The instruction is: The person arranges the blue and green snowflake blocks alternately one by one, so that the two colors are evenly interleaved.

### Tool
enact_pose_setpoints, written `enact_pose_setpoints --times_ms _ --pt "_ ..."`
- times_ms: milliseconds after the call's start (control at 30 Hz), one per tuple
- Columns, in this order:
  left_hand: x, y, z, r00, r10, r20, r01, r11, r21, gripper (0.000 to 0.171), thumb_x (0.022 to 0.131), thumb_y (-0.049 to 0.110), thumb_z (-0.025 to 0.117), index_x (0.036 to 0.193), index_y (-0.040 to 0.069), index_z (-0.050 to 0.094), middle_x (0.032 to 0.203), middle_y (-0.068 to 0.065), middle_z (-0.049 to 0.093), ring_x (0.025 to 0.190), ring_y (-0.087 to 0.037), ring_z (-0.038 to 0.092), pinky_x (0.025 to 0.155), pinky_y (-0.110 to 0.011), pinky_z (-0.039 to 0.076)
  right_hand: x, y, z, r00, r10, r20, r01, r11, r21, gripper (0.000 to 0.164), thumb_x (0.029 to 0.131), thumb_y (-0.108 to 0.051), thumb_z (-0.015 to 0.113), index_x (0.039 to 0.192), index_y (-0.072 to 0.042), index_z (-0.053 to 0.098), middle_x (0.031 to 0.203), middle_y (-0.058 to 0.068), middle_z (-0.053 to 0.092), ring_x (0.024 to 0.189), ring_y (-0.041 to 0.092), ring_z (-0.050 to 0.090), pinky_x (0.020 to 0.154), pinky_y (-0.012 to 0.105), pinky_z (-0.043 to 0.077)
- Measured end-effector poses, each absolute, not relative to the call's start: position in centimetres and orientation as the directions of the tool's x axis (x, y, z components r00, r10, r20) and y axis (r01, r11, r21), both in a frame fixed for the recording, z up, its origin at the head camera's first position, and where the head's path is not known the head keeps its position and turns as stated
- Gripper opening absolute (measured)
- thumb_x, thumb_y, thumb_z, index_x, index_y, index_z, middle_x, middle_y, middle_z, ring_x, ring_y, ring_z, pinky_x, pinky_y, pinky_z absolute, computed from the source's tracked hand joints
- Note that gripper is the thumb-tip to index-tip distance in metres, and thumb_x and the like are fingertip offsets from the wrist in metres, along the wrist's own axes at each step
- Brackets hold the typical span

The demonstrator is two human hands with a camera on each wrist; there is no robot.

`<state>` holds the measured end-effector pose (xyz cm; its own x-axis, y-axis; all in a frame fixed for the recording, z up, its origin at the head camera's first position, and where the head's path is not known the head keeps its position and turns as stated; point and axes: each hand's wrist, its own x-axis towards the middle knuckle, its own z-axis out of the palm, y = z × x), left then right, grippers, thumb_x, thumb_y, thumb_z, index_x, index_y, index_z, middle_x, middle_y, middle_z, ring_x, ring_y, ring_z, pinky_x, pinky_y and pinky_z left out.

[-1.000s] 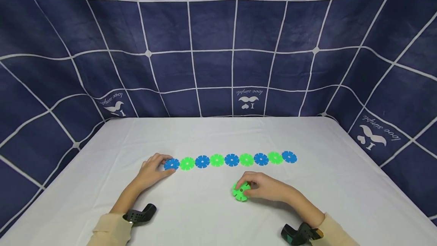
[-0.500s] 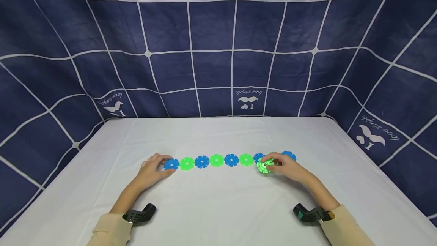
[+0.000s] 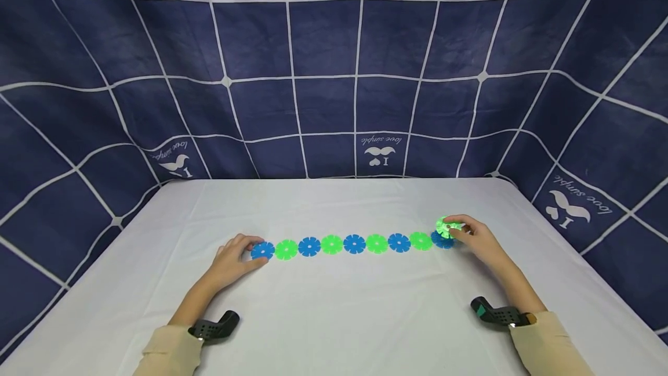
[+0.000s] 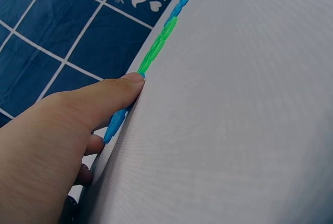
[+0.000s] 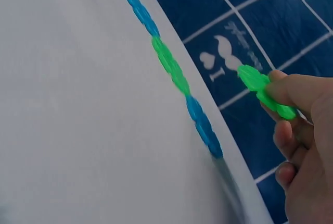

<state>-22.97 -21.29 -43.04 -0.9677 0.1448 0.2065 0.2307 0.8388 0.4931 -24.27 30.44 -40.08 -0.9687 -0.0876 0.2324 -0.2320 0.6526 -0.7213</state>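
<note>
A row of flat, notched snowflake building discs, blue and green by turns, crosses the table. At its left end my left hand [image 3: 229,260] holds the edges of a blue disc [image 3: 262,250] between thumb and fingers; the left wrist view shows the thumb over that blue disc [image 4: 115,125]. My right hand [image 3: 477,239] pinches a loose green disc [image 3: 446,226] between thumb and forefinger. Raised off the table in the right wrist view, this green disc [image 5: 255,81] overlaps the last blue disc [image 3: 442,241] of the row in the head view.
A white cloth covers the table [image 3: 334,318]. Behind it and at both sides hangs a navy curtain [image 3: 329,103] with white lines. Each wrist wears a black strap device, one on the left [image 3: 214,328] and one on the right [image 3: 498,313].
My right hand has carried the green disc from in front of the row, over it, to the right end. The left hand and the row have stayed put.
</note>
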Motion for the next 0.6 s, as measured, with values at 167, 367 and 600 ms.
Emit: enact_pose_setpoints --times_ms 167,367,600 --pt "-22.9 -21.3 -43.3 -0.967 0.144 0.212 0.233 0.839 0.492 0.051 0.077 0.045 0.066 0.115 0.012 0.058 0.098 -0.004 0.054 0.093 -0.020 0.047 0.076 -0.035 0.028 -24.1 32.2 -40.9 -0.967 0.035 0.252 -0.161 0.681 -0.715 0.035 0.092 -0.028 0.050 0.118 -0.005 0.055 0.095 -0.004 0.050 0.072 0.004 0.041 0.057 0.023 0.037" --pt "-22.9 -21.2 -43.3 -0.965 0.149 0.218 0.240 0.838 0.490 0.051 0.077 0.044 0.066 0.115 0.012 0.058 0.099 -0.004 0.054 0.093 -0.020 0.047 0.075 -0.033 0.027 -24.2 33.2 -41.8 -0.967 0.092 0.238 -0.098 0.726 -0.681 0.034 0.093 -0.026 0.047 0.119 -0.005 0.054 0.099 0.009 0.051 0.069 0.007 0.039 0.056 0.023 0.035" --pt "-23.0 -21.3 -43.2 -0.964 0.148 0.220 0.241 0.835 0.494 0.051 0.077 0.044 0.066 0.115 0.012 0.058 0.099 -0.004 0.054 0.094 -0.020 0.048 0.075 -0.034 0.027 -24.6 33.5 -42.6 -0.974 0.055 0.221 -0.094 0.786 -0.611 0.031 0.093 -0.016 0.047 0.117 0.002 0.053 0.102 0.022 0.044 0.084 0.025 0.040 0.066 0.031 0.031"
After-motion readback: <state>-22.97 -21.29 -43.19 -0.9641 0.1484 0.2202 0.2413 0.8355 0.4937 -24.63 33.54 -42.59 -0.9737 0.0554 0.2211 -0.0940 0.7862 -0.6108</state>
